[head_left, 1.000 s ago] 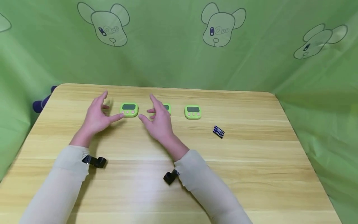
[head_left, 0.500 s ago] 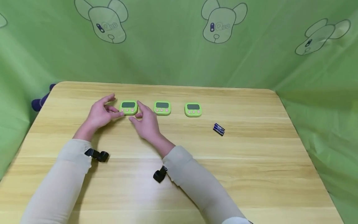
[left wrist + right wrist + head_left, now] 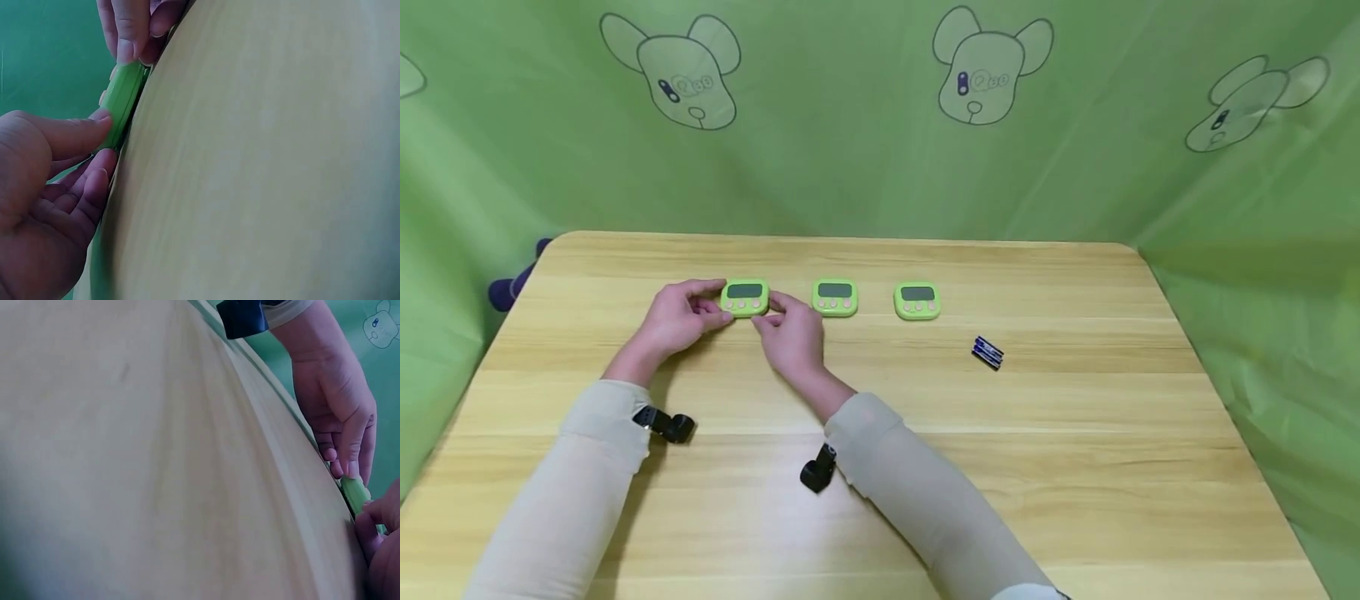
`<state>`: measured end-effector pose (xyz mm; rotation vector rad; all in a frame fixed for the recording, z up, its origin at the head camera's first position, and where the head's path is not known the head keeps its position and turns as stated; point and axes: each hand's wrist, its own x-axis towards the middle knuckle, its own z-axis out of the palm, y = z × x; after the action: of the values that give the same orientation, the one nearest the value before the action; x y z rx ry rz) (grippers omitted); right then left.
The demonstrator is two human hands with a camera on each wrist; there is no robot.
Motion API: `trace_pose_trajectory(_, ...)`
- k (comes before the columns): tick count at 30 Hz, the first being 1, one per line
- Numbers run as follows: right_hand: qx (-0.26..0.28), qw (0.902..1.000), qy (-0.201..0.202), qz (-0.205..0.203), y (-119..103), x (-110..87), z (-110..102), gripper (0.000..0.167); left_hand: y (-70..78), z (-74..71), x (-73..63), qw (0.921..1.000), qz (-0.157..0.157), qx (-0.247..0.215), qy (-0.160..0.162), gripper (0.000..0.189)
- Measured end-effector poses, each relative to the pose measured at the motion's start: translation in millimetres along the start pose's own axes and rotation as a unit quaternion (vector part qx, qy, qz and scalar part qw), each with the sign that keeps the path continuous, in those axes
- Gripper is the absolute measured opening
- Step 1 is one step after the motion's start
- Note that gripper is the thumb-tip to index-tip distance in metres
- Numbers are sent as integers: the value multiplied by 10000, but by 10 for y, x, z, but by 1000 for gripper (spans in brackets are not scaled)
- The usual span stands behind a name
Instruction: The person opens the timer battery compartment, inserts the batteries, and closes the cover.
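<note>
The leftmost green digital timer (image 3: 745, 298), with a grey screen and pink buttons, lies face up on the table between both hands. My left hand (image 3: 677, 318) grips its left side, thumb at the front corner and index finger at the back corner. On the opposite side my right hand (image 3: 793, 333) pinches the timer's right edge between thumb and index finger. Seen from the left wrist, the timer (image 3: 122, 100) shows its green front edge close over the wood, with fingers at both ends. The right wrist view shows only a small green part of the timer (image 3: 355, 492).
Two more green timers, a middle one (image 3: 835, 298) and a right one (image 3: 917, 301), lie in a row to the right. Several dark blue batteries (image 3: 987, 353) lie together nearer the front right. A green curtain (image 3: 850, 167) hangs behind the wooden table (image 3: 1075, 467).
My right hand has moved left from over the middle timer to the leftmost one, uncovering the middle timer. Both hands' fingers have closed in on the leftmost timer's sides.
</note>
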<state>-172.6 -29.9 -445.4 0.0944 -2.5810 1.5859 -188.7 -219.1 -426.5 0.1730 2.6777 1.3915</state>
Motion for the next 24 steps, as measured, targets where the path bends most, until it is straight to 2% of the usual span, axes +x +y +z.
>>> trace_pose_trajectory(4, -30, 9998, 135, 108, 1, 13, -15, 39, 22, 22, -24, 9998, -65, -189, 15, 58)
trace_pose_trajectory(8, 367, 9991, 126, 157, -1, -11, -29, 38, 22, 47, -105, 9978, -274, -592, 143, 61)
trace_pose_trajectory(15, 1021, 9945, -55, 221, -5, -127, -69, 41, -8, 110, -296, 9858, -474, -1537, 480, 66)
trace_pose_trajectory(19, 1126, 9931, -247, 224, 5, -207, -126, 40, -19, 188, -387, 9771, -423, -1977, 658, 64)
trace_pose_trajectory(24, 1281, 9910, -378, 106, 12, -300, -226, 38, 15, 305, -448, 9708, -91, -2218, 908, 61)
